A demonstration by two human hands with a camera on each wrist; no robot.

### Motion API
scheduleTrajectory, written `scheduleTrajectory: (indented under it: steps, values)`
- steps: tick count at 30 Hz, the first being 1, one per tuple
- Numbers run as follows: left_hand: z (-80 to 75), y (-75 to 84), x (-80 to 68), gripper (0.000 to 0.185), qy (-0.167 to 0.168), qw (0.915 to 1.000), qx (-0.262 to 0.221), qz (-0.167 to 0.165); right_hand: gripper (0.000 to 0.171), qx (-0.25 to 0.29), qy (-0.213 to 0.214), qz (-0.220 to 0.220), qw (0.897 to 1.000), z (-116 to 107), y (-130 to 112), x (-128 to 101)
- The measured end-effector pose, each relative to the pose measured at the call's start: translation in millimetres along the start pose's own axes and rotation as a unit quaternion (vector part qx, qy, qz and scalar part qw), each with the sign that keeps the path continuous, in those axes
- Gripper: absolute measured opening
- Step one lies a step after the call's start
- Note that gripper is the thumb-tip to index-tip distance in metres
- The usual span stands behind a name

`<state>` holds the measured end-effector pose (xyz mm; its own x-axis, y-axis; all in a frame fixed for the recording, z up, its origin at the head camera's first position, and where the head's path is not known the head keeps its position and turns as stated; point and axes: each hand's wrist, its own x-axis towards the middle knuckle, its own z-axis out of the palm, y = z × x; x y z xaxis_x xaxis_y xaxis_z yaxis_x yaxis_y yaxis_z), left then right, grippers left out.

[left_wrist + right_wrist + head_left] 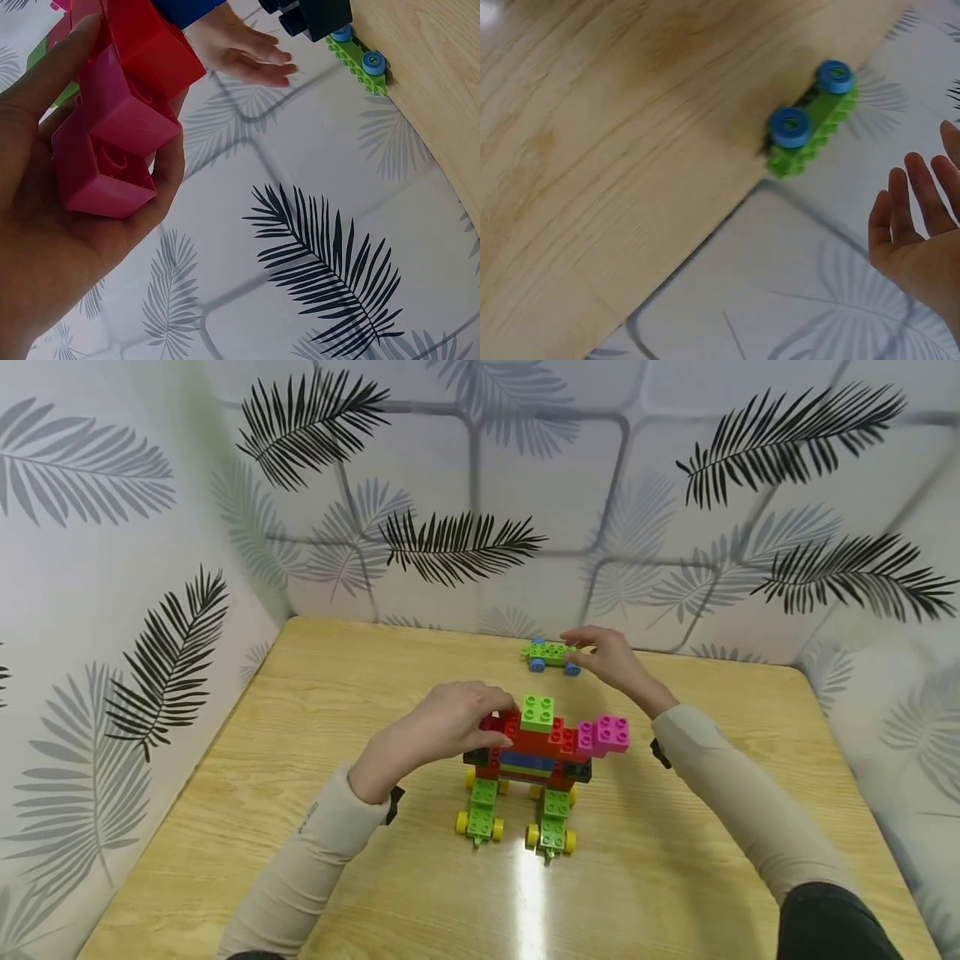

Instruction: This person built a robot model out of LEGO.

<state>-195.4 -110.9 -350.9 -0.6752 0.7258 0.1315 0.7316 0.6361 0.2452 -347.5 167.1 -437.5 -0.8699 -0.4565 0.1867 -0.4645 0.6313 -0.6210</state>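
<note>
Sleeves low; left hand (pixel 450 722) grips brick model (pixel 543 752), right hand (pixel 611 658) spread; wooden table (pixel 337 693) (leaf-print walls (pixel 112 568)).

We find no text, label, brand, number or sign that can be read in any of the three views. A small grey mark sits on the pale beige left sleeve (pixel 311 817) near the wrist, at the near left of the scene, but it is too small and blurred for us to tell what it is. The white wall covering (pixel 112 610) around the table carries only a black and grey leaf pattern, with no lettering.
</note>
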Motion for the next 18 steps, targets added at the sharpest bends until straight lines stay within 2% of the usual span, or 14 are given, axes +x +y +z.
scheduleTrajectory:
  steps: [5,13,18]
  values:
    - [-1.9,0.1,0.2,0.037,-0.001,1.0000,0.006,0.002,0.040,-0.045,-0.003,-0.008,0.999,13,23,17]
    - [-3.7,-1.2,0.3,0.036,0.002,1.0000,0.006,0.003,0.043,-0.084,-0.005,0.018,0.996,22,39,35]
    - [-2.5,-0.7,-1.5,0.037,-0.002,1.0000,0.004,0.003,0.045,-0.112,-0.021,0.053,0.992,29,44,39]
